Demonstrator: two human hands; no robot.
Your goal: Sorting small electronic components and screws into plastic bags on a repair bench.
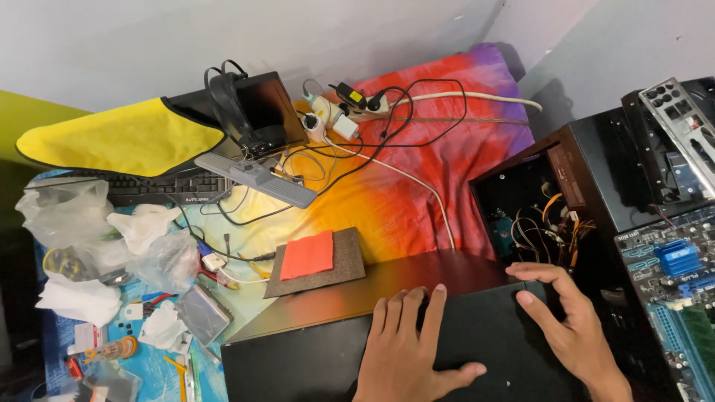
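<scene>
Under both hands: a black case panel, flat and dark, lies across the lower middle of the view.
Left grip: the left hand lies palm down on the panel, fingers spread and flat, thumb out to the right; it is open and clasps nothing.
Right grip: the right hand rests on the panel's far right corner, fingers bent over the edge, thumb on top; it is open-handed, pressing rather than clasping.
Beyond the right grip: an open computer case with loose wires inside.
Right of the right grip: a blue motherboard, and farther up a metal port plate.
Beyond the left grip: a brown mat with an orange-red cloth lying on it.
Far beyond the grips: a power strip with black cables, on a bright tie-dyed sheet.
Left of the left grip: crumpled plastic bags, a black keyboard and a yellow cover.
</scene>
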